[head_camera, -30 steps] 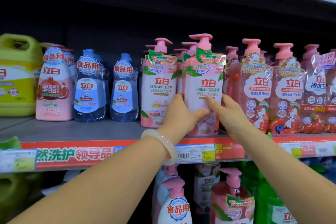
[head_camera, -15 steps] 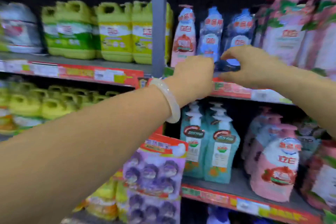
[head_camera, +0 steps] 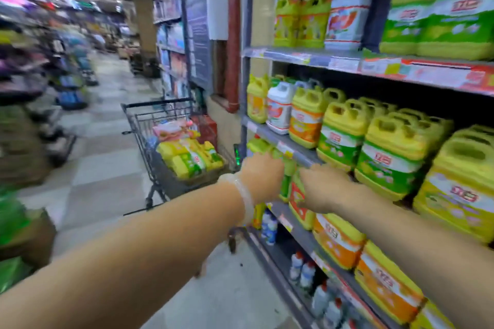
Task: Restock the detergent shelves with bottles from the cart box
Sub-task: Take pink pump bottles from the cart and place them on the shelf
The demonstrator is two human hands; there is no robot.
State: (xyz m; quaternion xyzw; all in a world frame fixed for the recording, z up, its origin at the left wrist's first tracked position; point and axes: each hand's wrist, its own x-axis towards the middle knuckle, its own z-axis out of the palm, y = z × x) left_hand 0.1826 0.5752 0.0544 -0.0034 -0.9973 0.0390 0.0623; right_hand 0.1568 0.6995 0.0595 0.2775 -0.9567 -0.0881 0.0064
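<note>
Both hands, left hand [head_camera: 260, 175] and right hand [head_camera: 324, 187], empty, fingers loosely curled. Risk: I misjudge the blurred cart [head_camera: 171, 157] and knock its stacked bottles [head_camera: 191, 159].

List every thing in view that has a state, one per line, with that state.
left hand: empty, raised in front of the shelf edge
right hand: empty, fingers spread, beside the left
bracelet: on the left wrist
cart: parked in the aisle, loaded with yellow packs
yellow jugs: upright in rows, caps on
white jug: upright on the top shelf
</note>
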